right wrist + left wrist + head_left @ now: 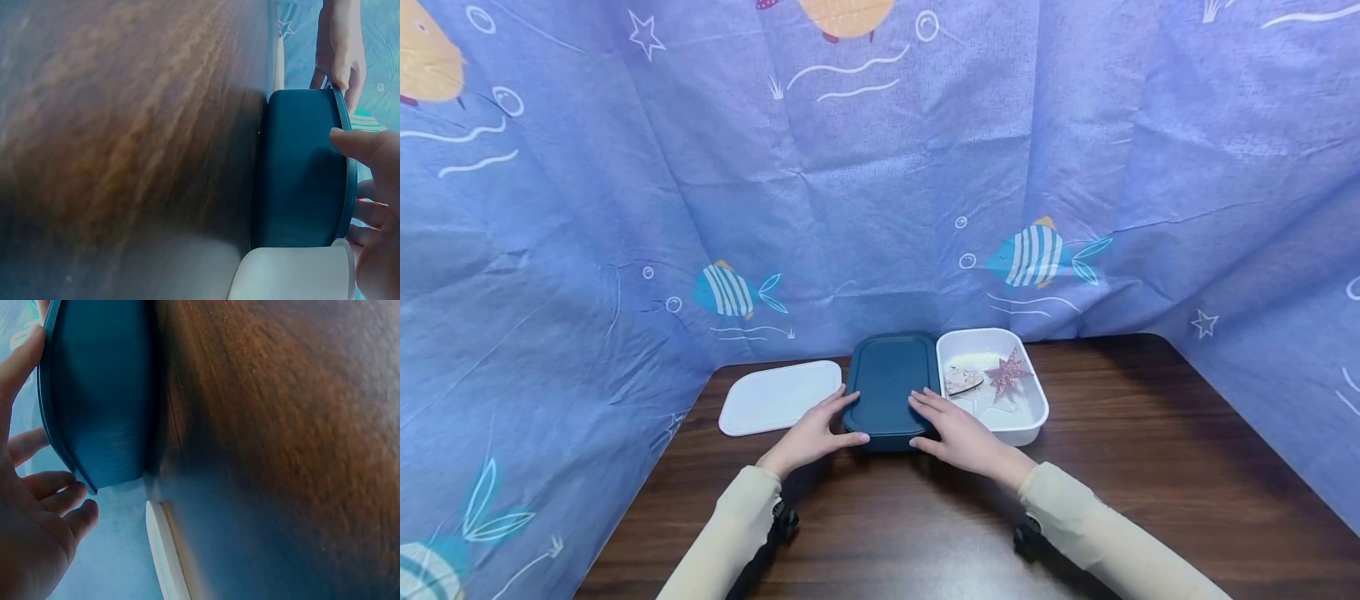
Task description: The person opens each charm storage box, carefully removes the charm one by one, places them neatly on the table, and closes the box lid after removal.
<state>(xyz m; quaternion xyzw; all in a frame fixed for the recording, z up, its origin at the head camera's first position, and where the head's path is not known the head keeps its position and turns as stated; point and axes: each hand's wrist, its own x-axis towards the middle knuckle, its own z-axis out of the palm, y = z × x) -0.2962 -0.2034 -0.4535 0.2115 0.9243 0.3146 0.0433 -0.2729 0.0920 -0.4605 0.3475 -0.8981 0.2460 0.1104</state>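
Observation:
A dark blue lidded box [891, 383] stands on the table between both hands, its lid lying over the top. My left hand [816, 429] touches its near left corner, thumb on the front edge and index finger at the left rim. In the left wrist view, the other fingers bend loosely beside the rim [50, 419]. Across the near right corner lies my right hand [962, 433], fingertips on the lid and thumb at the front edge. The right wrist view shows that thumb [353, 142] against the lid's rim. Both hands have spread, relaxed fingers.
Right against the blue box stands an uncovered white box [1037, 408] holding a pink glittery star [1007, 375] and a pale patterned piece [964, 381]. A white lid [782, 396] lies flat on the left. The patterned curtain [880, 208] hangs behind the table.

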